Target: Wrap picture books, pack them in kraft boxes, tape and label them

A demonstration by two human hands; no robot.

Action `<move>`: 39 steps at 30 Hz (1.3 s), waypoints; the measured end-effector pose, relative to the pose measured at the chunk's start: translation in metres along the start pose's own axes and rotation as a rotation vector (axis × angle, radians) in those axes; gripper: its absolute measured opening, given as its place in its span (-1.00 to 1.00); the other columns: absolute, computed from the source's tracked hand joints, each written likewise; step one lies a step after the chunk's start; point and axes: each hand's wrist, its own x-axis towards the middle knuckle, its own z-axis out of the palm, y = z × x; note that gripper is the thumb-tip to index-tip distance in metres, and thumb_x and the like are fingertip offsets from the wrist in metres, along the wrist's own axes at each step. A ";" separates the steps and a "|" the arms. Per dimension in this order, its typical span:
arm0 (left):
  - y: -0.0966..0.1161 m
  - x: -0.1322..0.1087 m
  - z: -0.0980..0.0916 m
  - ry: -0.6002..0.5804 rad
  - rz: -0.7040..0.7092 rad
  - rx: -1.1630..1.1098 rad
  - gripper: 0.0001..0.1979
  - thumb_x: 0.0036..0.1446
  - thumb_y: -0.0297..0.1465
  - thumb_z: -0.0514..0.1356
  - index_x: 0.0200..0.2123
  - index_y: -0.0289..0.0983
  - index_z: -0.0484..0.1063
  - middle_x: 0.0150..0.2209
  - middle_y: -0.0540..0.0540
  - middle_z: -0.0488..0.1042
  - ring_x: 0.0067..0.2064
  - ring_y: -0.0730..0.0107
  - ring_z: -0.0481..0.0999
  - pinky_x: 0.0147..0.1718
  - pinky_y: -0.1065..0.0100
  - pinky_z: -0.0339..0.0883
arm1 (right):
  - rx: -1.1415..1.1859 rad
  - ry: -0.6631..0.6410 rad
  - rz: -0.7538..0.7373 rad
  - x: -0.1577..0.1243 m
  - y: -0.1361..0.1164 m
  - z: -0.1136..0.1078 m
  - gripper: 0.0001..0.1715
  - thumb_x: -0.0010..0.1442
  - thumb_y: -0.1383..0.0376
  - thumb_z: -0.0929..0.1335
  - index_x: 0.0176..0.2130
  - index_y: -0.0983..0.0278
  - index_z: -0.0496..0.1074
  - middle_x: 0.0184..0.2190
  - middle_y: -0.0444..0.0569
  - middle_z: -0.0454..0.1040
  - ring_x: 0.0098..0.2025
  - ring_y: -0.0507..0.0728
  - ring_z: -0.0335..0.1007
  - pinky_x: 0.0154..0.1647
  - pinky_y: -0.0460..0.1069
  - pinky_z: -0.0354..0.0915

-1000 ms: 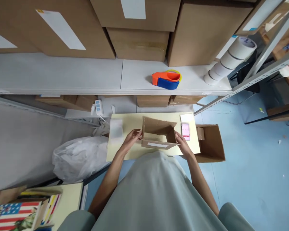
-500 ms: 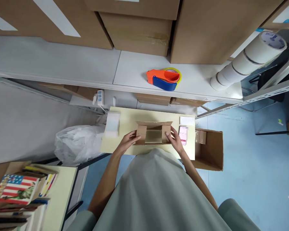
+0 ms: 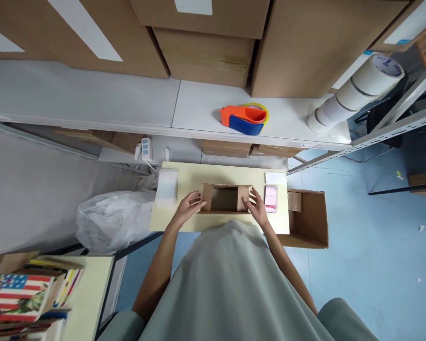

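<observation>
A small cardboard box (image 3: 208, 198) stands on the pale yellow table in front of me, its open side facing up. Short flaps show at its left and right ends, and its inside looks dark. At the left end is my left hand (image 3: 189, 208), fingers stretched and apart, the thumb tip at the box edge. My right hand (image 3: 257, 208) grips the right end, thumb over the flap and fingers along the outside. To the right of that hand lies a phone (image 3: 270, 199) with a lit pink screen, below a white card (image 3: 275, 178).
A shelf (image 3: 128, 104) above carries large cartons (image 3: 206, 57), an orange-and-blue tape dispenser (image 3: 244, 119) and stacked tape rolls (image 3: 355, 94). An open carton (image 3: 310, 218) is right of the table (image 3: 188, 173). White sheets (image 3: 166, 187), a plastic bag (image 3: 115, 220) and books (image 3: 23, 296) are left.
The box's far flap no longer flares outward, and the inside looks darker where pale yellow showed before. My left fingers have spread slightly. The view has shifted a little.
</observation>
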 end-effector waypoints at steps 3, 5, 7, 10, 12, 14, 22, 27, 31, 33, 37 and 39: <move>0.011 -0.010 -0.013 0.067 0.120 0.077 -0.04 -0.11 0.07 0.54 0.31 -0.19 0.43 0.33 -0.36 0.50 0.24 -0.06 0.61 0.25 -0.06 0.49 | -0.104 0.038 -0.097 -0.009 -0.025 -0.016 0.05 0.27 -0.29 0.48 0.52 0.05 0.28 0.49 0.20 0.31 0.41 0.42 0.39 0.40 0.39 0.41; 0.024 -0.018 -0.022 0.050 0.206 0.129 -0.13 0.03 0.05 0.49 0.34 -0.17 0.42 0.31 -0.31 0.53 0.17 0.01 0.65 0.22 -0.01 0.52 | -0.176 0.028 -0.168 -0.015 -0.044 -0.025 -0.07 0.32 -0.23 0.47 0.48 0.03 0.34 0.47 0.16 0.35 0.39 0.41 0.41 0.37 0.38 0.43; 0.038 -0.026 -0.028 -0.021 0.259 0.179 -0.18 0.15 0.02 0.43 0.40 -0.14 0.38 0.25 -0.25 0.59 0.16 0.06 0.65 0.22 0.04 0.51 | -0.241 -0.001 -0.205 -0.020 -0.060 -0.031 -0.13 0.34 -0.18 0.48 0.47 0.03 0.36 0.41 0.15 0.44 0.35 0.41 0.45 0.35 0.36 0.44; 0.052 -0.032 -0.030 -0.198 0.276 0.253 0.05 0.10 -0.05 0.50 0.57 -0.07 0.15 0.26 -0.22 0.60 0.28 0.03 0.59 0.28 0.08 0.44 | -0.328 -0.108 -0.178 -0.022 -0.070 -0.030 0.07 0.26 -0.12 0.56 0.56 0.02 0.23 0.23 0.10 0.60 0.27 0.40 0.51 0.35 0.38 0.41; 0.053 -0.032 -0.026 -0.310 0.259 0.295 0.28 -0.05 -0.12 0.58 0.62 -0.06 0.00 0.34 -0.26 0.54 0.34 -0.03 0.54 0.25 0.10 0.45 | -0.381 -0.188 -0.144 -0.021 -0.069 -0.025 0.31 0.11 -0.10 0.64 0.60 0.01 0.11 0.14 0.06 0.66 0.24 0.42 0.52 0.35 0.39 0.38; 0.049 -0.029 -0.019 -0.360 0.246 0.333 0.38 -0.14 -0.19 0.61 0.64 -0.08 -0.07 0.38 -0.32 0.49 0.34 -0.08 0.53 0.20 0.12 0.47 | -0.430 -0.221 -0.135 -0.020 -0.065 -0.019 0.49 -0.03 -0.08 0.70 0.62 0.05 0.05 0.11 0.07 0.67 0.23 0.44 0.53 0.35 0.38 0.37; 0.039 -0.011 -0.004 -0.209 0.295 0.448 0.01 0.18 -0.19 0.44 0.59 -0.09 0.08 0.05 -0.15 0.69 -0.06 0.10 0.67 0.11 0.13 0.48 | -0.521 -0.121 -0.171 -0.009 -0.060 -0.006 0.11 0.22 0.02 0.58 0.57 0.00 0.17 -0.02 0.03 0.70 0.04 0.40 0.58 0.14 0.30 0.49; 0.026 0.000 -0.002 -0.030 0.446 0.566 -0.62 0.23 -0.31 0.38 0.12 -0.10 0.64 0.04 -0.19 0.58 0.07 0.00 0.61 0.18 0.05 0.49 | -0.699 0.071 -0.260 -0.002 -0.040 -0.008 -0.53 0.34 -0.03 0.47 0.14 0.06 0.69 0.12 0.19 0.53 0.17 0.48 0.48 0.15 0.39 0.52; 0.010 0.001 0.010 0.056 0.427 0.430 -0.73 0.24 -0.33 0.34 0.00 -0.12 0.68 0.04 -0.19 0.55 0.03 0.07 0.62 0.18 0.05 0.55 | -0.541 0.060 -0.215 -0.008 -0.019 -0.004 -0.49 0.41 -0.12 0.39 0.11 0.07 0.71 0.16 0.15 0.54 0.01 0.38 0.63 0.10 0.36 0.60; 0.006 -0.002 0.016 0.081 0.406 0.343 -0.73 0.26 -0.31 0.31 0.02 -0.13 0.67 0.05 -0.19 0.57 0.02 0.10 0.64 0.18 0.04 0.57 | -0.472 0.068 -0.207 -0.013 -0.014 -0.001 -0.46 0.42 -0.13 0.37 0.14 0.06 0.70 0.20 0.11 0.56 -0.03 0.35 0.68 0.14 0.35 0.61; 0.007 -0.006 0.023 0.162 0.400 0.253 -0.68 0.28 -0.28 0.30 0.07 -0.15 0.67 0.14 -0.21 0.59 0.12 0.06 0.64 0.24 0.01 0.55 | -0.391 0.134 -0.211 -0.021 -0.011 0.007 -0.50 0.41 -0.12 0.39 0.10 0.06 0.71 0.24 0.06 0.62 0.07 0.41 0.69 0.27 0.38 0.55; 0.007 -0.006 0.025 0.185 0.367 0.250 -0.66 0.27 -0.28 0.30 0.08 -0.15 0.67 0.20 -0.22 0.60 0.14 0.01 0.65 0.26 -0.03 0.53 | -0.364 0.147 -0.198 -0.020 -0.010 0.011 -0.52 0.40 -0.13 0.39 0.06 0.04 0.72 0.22 0.03 0.64 0.17 0.47 0.65 0.34 0.42 0.49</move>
